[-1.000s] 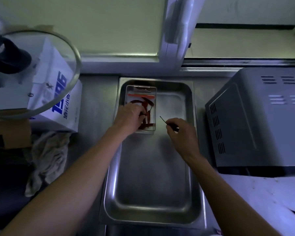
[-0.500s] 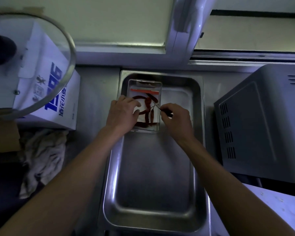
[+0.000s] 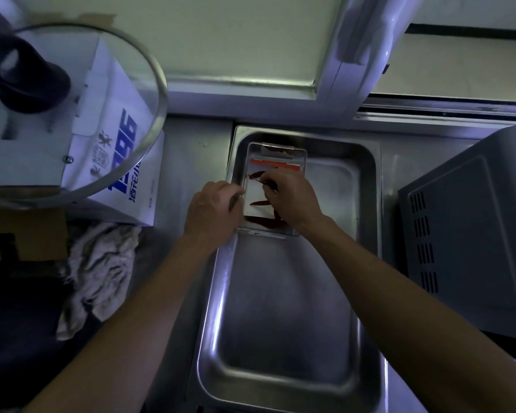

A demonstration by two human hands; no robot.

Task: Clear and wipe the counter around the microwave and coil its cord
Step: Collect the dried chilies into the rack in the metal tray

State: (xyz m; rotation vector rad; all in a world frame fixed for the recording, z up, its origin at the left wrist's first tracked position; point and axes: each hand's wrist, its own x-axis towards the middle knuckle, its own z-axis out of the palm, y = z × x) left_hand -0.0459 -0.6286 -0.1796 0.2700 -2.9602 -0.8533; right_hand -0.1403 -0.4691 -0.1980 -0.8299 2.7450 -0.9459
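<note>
Your right hand (image 3: 292, 198) pinched a thin stem over the clear box (image 3: 295, 156), frame centre. Left hand (image 3: 212, 210) gripped its left edge. Microwave (image 3: 465, 222) sat at right.

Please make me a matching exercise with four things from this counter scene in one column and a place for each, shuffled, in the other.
Things:
1. microwave
2. rag
3. clear box
4. glass lid

Places:
A. inside the far end of the steel tray
B. right of the tray
C. on top of the white carton, far left
D. crumpled on the counter, left of the tray, nearer than the carton

Pairs: 1-B, 2-D, 3-A, 4-C
</note>
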